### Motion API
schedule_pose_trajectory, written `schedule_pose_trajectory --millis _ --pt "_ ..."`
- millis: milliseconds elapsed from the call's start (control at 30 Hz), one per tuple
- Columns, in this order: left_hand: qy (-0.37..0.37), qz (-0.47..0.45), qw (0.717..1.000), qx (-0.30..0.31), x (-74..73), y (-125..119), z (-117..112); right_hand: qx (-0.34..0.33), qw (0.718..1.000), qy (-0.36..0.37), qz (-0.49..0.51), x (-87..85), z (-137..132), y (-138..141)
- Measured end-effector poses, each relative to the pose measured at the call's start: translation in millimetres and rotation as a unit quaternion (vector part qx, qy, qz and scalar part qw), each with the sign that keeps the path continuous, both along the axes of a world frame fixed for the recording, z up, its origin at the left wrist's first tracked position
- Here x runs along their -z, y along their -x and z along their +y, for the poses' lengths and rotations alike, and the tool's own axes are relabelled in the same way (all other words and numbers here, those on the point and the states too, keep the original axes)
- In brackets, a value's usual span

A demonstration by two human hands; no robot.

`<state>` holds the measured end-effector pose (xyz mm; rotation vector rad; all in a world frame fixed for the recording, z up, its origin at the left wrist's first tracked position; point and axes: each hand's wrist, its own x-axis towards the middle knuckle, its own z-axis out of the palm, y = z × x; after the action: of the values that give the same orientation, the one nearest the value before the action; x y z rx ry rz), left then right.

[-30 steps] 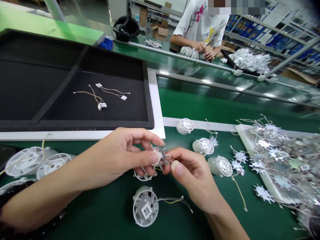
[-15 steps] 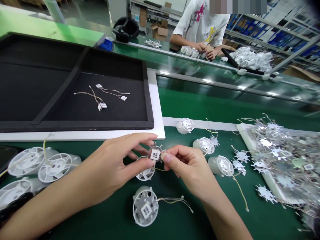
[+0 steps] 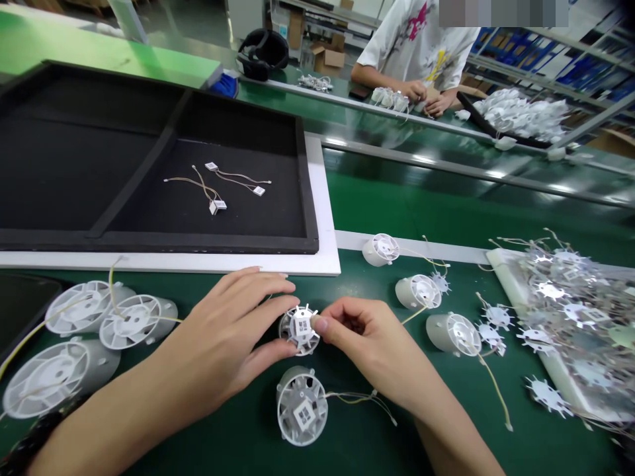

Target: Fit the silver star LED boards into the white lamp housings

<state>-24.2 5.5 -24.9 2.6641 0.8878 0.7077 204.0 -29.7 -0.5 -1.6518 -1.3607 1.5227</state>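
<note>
Left hand (image 3: 233,337) grips the white round housing (image 3: 288,336) steady on the table (image 3: 397,211), so right hand (image 3: 370,344) can pinch the star-shaped plate (image 3: 300,324) flat against its top.

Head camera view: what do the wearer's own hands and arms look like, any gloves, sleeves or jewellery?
Left hand and right hand are bare: no gloves, no visible rings, short unpainted nails. No sleeves show. A dark band sits on the left arm at the lower left corner; strap or bracelet, too blurred to tell.
</note>
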Motion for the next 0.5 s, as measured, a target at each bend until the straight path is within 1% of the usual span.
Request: schedule_pose_trajectory --millis 133,233,300,500 --pt "0.034 0.003 0.999 0.039 4.5 2.4 3.1 -0.039 0.996 -0.004 -0.078 -2.5 -4.2 1.0" --pt "0.043 0.016 0.997 0.055 5.2 3.2 5.0 -0.042 0.993 -0.005 -0.111 -2.0 -6.7 1.1" --pt "0.041 0.029 0.997 0.066 5.3 3.6 5.8 -0.039 0.992 -0.003 -0.124 -0.3 -7.1 1.4" --pt "0.054 0.028 0.996 0.065 4.5 3.0 5.3 -0.047 0.990 -0.005 -0.133 2.5 -6.9 0.7"
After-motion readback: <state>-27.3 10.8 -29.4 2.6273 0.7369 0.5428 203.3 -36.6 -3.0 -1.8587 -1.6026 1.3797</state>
